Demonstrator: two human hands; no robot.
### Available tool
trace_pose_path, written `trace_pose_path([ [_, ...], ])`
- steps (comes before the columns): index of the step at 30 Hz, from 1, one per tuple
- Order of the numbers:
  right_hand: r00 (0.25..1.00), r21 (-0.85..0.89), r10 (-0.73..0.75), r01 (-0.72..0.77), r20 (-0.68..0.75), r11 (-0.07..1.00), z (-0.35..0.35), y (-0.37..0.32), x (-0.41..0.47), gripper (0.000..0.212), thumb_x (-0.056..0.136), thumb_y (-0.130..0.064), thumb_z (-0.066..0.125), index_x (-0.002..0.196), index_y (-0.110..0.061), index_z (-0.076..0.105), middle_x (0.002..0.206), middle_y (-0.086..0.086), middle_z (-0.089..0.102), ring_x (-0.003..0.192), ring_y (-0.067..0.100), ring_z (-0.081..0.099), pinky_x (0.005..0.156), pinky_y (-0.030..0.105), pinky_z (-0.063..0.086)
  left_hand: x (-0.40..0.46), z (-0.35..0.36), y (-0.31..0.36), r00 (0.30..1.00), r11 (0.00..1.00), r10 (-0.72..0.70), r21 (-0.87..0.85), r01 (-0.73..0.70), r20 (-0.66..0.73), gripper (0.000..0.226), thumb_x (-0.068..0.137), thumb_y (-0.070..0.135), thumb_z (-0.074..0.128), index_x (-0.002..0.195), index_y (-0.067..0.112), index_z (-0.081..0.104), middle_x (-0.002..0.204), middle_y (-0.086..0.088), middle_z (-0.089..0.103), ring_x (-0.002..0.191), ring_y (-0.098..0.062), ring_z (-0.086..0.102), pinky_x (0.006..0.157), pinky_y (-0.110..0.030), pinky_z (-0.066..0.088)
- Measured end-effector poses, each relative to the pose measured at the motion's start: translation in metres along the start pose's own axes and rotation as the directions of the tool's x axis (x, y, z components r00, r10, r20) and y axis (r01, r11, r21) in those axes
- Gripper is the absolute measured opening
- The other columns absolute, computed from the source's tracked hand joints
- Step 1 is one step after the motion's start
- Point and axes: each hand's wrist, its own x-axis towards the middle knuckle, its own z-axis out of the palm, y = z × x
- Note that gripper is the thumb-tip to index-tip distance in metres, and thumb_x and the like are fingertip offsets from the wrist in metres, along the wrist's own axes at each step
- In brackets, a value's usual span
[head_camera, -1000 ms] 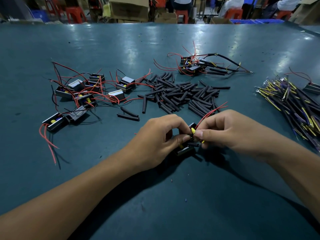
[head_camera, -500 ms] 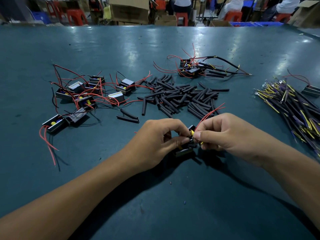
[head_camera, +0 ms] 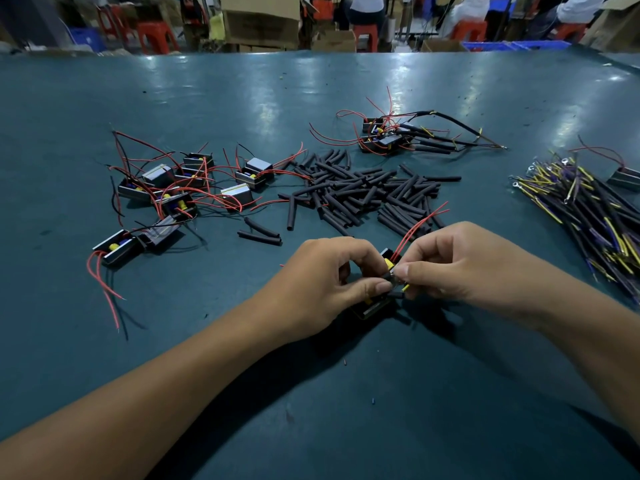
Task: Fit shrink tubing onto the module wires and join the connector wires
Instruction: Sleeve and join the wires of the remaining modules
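Both hands meet at the table's middle over a small black module (head_camera: 375,308) with a yellow part and two red wires (head_camera: 420,223) rising to the upper right. My left hand (head_camera: 325,282) pinches the module's wires and a black shrink tube (head_camera: 389,277) between thumb and forefinger. My right hand (head_camera: 460,268) pinches the same wires from the right, a yellow-tipped connector wire (head_camera: 405,289) under its thumb. A pile of black shrink tubes (head_camera: 363,192) lies just behind the hands. Most of the module is hidden by my fingers.
Several loose modules with red wires (head_camera: 180,188) lie at the left. Finished modules with sleeved wires (head_camera: 398,136) sit at the back. A bundle of yellow and purple connector wires (head_camera: 588,209) lies at the right. Two stray tubes (head_camera: 259,233) rest left of the hands.
Both hands keep their pinch on the module's wires and have barely moved; the fingertips have shifted slightly on the tube. The camera view has drifted a little.
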Motion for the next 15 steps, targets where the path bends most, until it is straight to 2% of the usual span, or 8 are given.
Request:
trace_pose_path([
  [2, 1.000, 0.010, -0.006, 0.006, 0.009, 1.000, -0.0032, 0.0010, -0.0002, 0.017, 0.091, -0.018, 0.067, 0.075, -0.013, 0.072, 0.069, 0.005, 0.072, 0.050, 0.006, 0.046, 0.046, 0.014, 0.035, -0.0008, 0.0001, 0.0005, 1.000, 1.000, 0.017, 0.005, -0.017, -0.007, 0.009, 0.088, 0.025, 0.077, 0.093, 0.018, 0.073, 0.076, 0.017, 0.061, 0.053, -0.002, 0.042, 0.052, -0.009, 0.029],
  [5, 1.000, 0.018, -0.017, 0.017, 0.012, 1.000, -0.0042, 0.0032, 0.0007, 0.015, 0.089, -0.015, 0.067, 0.075, -0.013, 0.072, 0.068, 0.006, 0.071, 0.051, 0.007, 0.047, 0.047, 0.015, 0.035, -0.0014, 0.0014, 0.0004, 0.999, 0.999, 0.039, 0.038, -0.038, -0.036, 0.009, 0.088, 0.026, 0.077, 0.092, 0.020, 0.072, 0.076, 0.017, 0.061, 0.055, 0.000, 0.045, 0.054, -0.009, 0.029],
  [8, 0.999, 0.044, -0.031, 0.030, 0.027, 0.999, -0.0038, 0.0039, 0.0016, 0.014, 0.088, -0.017, 0.069, 0.076, -0.013, 0.073, 0.067, 0.006, 0.071, 0.052, 0.008, 0.047, 0.048, 0.014, 0.035, -0.0011, 0.0033, -0.0001, 0.996, 0.994, 0.055, 0.098, -0.048, -0.072, 0.007, 0.089, 0.031, 0.075, 0.093, 0.025, 0.072, 0.081, 0.014, 0.065, 0.063, -0.008, 0.052, 0.055, -0.026, 0.039],
  [10, 0.998, 0.039, -0.053, 0.052, 0.028, 0.998, -0.0051, 0.0042, 0.0011, 0.012, 0.086, -0.021, 0.070, 0.077, -0.014, 0.073, 0.068, 0.006, 0.071, 0.056, 0.012, 0.049, 0.052, 0.021, 0.036, -0.0010, 0.0049, 0.0004, 0.994, 0.992, 0.071, 0.110, -0.062, -0.078, 0.007, 0.091, 0.030, 0.073, 0.096, 0.026, 0.073, 0.083, 0.012, 0.066, 0.068, -0.013, 0.055, 0.058, -0.037, 0.045],
  [12, 0.996, -0.011, -0.090, 0.090, 0.024, 0.996, -0.0060, 0.0055, 0.0001, 0.011, 0.088, -0.022, 0.070, 0.079, -0.017, 0.074, 0.071, 0.005, 0.073, 0.062, 0.020, 0.050, 0.059, 0.032, 0.036, -0.0011, 0.0058, 0.0017, 0.993, 0.989, 0.085, 0.124, -0.075, -0.079, 0.011, 0.092, 0.030, 0.071, 0.100, 0.026, 0.076, 0.082, 0.014, 0.063, 0.069, -0.007, 0.055, 0.058, -0.036, 0.045],
  [15, 0.989, -0.035, -0.147, 0.147, 0.004, 0.988, -0.0063, 0.0072, -0.0005, 0.011, 0.092, -0.024, 0.068, 0.084, -0.019, 0.073, 0.075, 0.009, 0.072, 0.065, 0.020, 0.050, 0.062, 0.036, 0.036, -0.0006, 0.0042, 0.0030, 0.992, 0.988, 0.089, 0.135, -0.076, -0.094, 0.018, 0.094, 0.029, 0.066, 0.106, 0.023, 0.078, 0.084, 0.013, 0.062, 0.072, -0.002, 0.054, 0.062, -0.035, 0.047],
])
